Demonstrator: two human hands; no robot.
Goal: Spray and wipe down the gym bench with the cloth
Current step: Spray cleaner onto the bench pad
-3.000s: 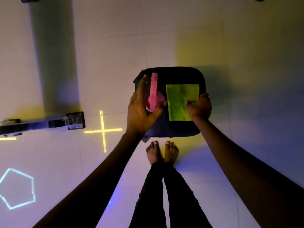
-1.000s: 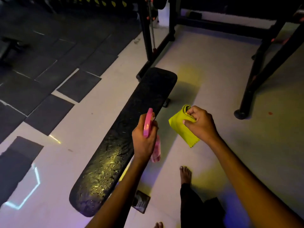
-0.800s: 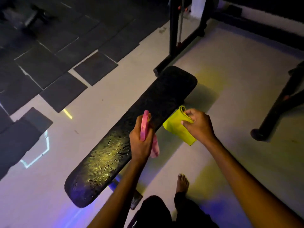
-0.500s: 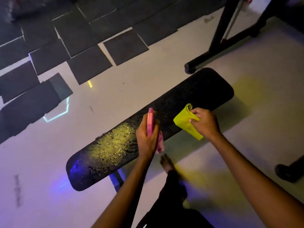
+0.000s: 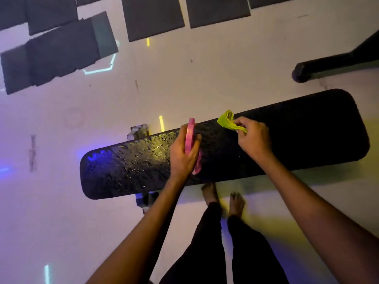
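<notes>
A long black padded gym bench point(image 5: 297, 136) lies across the view, its left half point(image 5: 131, 160) glistening with wet streaks. My left hand point(image 5: 181, 158) is over the bench's middle, shut on a pink spray bottle point(image 5: 189, 137) whose head points away from me. My right hand point(image 5: 253, 138) is just to the right, above the bench, pinching a folded yellow-green cloth point(image 5: 227, 120) that hangs near the bench's far edge. Whether the cloth touches the pad is unclear.
My bare feet point(image 5: 223, 198) stand on the pale floor at the bench's near side. The bench's metal leg point(image 5: 139, 130) shows at its left. Dark floor mats point(image 5: 61, 44) lie at the far left. A black machine foot point(image 5: 320, 66) rests at the far right.
The view has swung so the bench now lies across in front of me. Both hands have moved over the bench, still holding bottle and cloth; earlier they picked these off a stool.
</notes>
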